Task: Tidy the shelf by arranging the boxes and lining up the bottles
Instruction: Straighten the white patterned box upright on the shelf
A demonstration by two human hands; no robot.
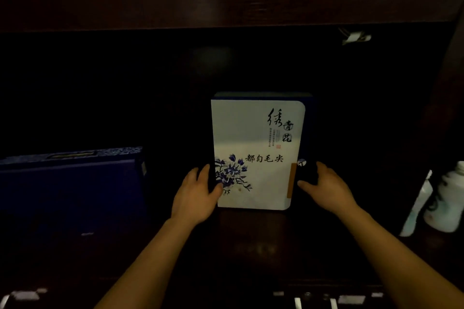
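White glossy rectangular box (pixel 258 133) | left hand (pixel 195 194) grips it | right hand (pixel 327 188) grips it

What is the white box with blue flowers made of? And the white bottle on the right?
The white box is probably printed cardboard, smooth and matte-looking: flat panel, straight edges, printed flowers. The white bottle looks like glazed ceramic, pale and shiny with dark markings, but the blurry, dim view leaves glass or plastic possible.

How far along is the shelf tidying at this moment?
In hand: the left hand and right hand grip the upright white box with blue flowers by its sides. The dark blue flat box at left looks placed. The white bottles at right look not yet lined up.
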